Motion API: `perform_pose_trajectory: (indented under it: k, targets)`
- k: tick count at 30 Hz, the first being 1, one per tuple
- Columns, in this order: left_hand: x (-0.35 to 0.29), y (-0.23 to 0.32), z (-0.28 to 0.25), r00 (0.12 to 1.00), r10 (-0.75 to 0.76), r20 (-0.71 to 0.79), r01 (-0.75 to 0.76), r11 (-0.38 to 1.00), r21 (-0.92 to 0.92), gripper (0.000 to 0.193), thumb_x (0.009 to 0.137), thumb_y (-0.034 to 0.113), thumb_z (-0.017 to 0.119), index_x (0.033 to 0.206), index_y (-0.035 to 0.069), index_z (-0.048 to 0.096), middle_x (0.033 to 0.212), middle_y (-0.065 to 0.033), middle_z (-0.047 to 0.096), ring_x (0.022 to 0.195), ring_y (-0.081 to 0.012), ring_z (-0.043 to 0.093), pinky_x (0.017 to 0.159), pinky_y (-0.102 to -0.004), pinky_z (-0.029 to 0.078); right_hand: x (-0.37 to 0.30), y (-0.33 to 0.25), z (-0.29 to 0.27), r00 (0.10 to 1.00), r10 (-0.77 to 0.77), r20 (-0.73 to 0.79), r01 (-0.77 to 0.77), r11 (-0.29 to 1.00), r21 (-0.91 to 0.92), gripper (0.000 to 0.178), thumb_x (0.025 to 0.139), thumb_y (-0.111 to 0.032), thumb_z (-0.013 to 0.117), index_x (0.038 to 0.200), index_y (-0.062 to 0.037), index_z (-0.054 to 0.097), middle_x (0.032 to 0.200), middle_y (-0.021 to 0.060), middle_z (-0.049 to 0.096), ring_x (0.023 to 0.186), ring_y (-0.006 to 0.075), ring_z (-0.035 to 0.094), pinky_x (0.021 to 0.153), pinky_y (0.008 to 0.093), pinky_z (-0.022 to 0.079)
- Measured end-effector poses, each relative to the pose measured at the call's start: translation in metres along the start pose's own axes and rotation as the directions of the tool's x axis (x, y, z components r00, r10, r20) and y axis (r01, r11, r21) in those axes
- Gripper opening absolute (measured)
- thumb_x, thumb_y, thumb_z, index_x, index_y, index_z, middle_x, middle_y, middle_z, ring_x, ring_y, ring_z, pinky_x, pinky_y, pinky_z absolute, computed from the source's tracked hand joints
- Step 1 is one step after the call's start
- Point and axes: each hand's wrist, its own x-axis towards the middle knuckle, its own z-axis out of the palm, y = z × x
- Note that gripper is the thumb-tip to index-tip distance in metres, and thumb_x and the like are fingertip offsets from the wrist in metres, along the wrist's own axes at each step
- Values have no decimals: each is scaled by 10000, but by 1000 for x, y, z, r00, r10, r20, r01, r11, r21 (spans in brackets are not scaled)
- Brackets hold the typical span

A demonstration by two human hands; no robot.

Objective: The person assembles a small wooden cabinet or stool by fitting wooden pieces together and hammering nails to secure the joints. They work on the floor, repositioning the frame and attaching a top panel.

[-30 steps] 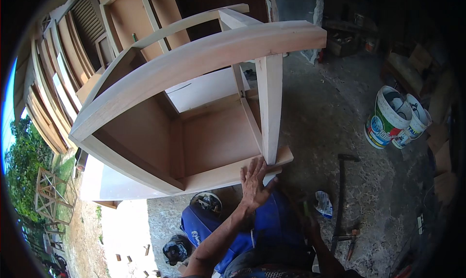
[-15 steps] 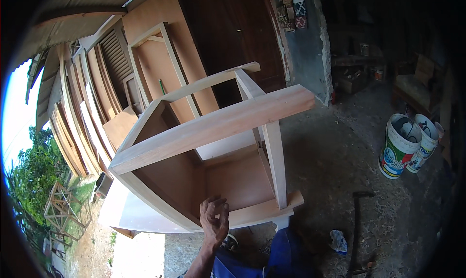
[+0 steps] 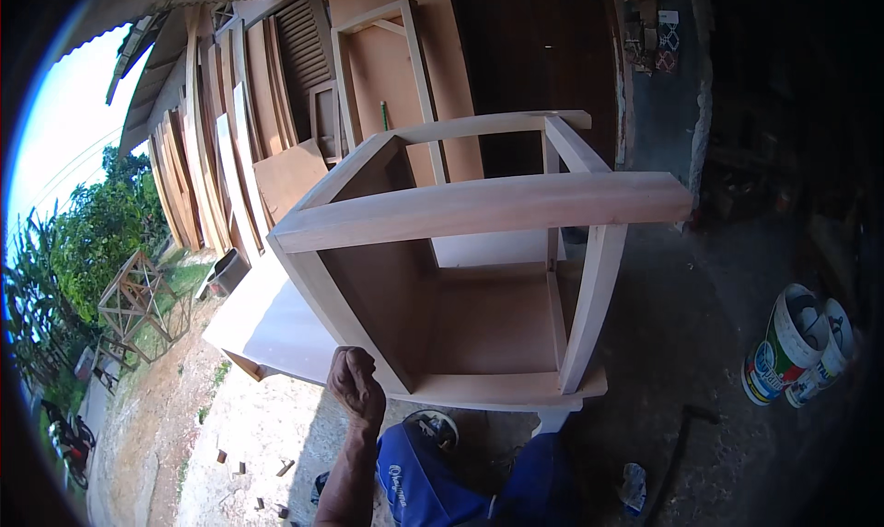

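A pale wooden cabinet frame (image 3: 479, 205) lies on its side before me, with brown panels (image 3: 488, 315) lining its inside. My left hand (image 3: 357, 384) is closed in a fist beside the frame's near left post (image 3: 354, 324). Its fingers curl inward, and whether anything is inside them is hidden. Under the frame, a white-faced board (image 3: 276, 311) sticks out to the left. My right hand is out of view.
Planks (image 3: 207, 140) and a framed panel (image 3: 387, 76) lean against the wall behind. Two paint buckets (image 3: 783, 347) stand at the right. My blue-clad legs (image 3: 433, 472) are below the frame. Small offcuts (image 3: 285, 468) lie on the ground at left.
My left hand has moved left, from the frame's near lower rail to outside its left post, and its fingers are curled tighter. The view has swung left.
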Motion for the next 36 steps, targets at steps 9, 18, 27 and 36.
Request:
perform_pose_trajectory:
  k: [9,18,27,36]
  targets:
    - [-26,-41,-13,956,-231,-179,199,963,-180,176,1003,63,491,1110,29,626,1036,-43,605,808,-105,542,680,-244,462,-16,14,-2,999,-28,-18,28,1000,5,526,1009,-161,520,1514,-128,378,982,169,676,779,285,680,656,389,560]
    - [-124,-60,-7,598,-746,294,781,460,-422,265,1002,205,584,1208,41,553,988,-31,601,774,-99,543,666,-265,486,-59,-129,-88,961,-215,-175,241,960,145,434,1015,-170,493,1422,-19,507,902,129,668,761,174,633,680,330,521]
    - [-208,-78,90,-127,-424,897,900,-430,-76,864,986,612,447,1580,87,103,1618,-154,199,1497,-303,172,1217,-442,164,-131,-457,-190,-28,-989,-142,827,57,-559,448,871,-17,659,1317,-25,616,949,135,660,830,277,661,708,398,539]
    - [-193,-15,108,-71,-542,838,864,-453,-220,940,926,600,592,1530,-4,202,1551,-216,320,1430,-355,348,1191,-449,274,-110,-594,-201,-431,-898,90,455,-302,-837,506,825,-194,749,1315,-144,632,1004,53,681,988,217,643,889,398,512]
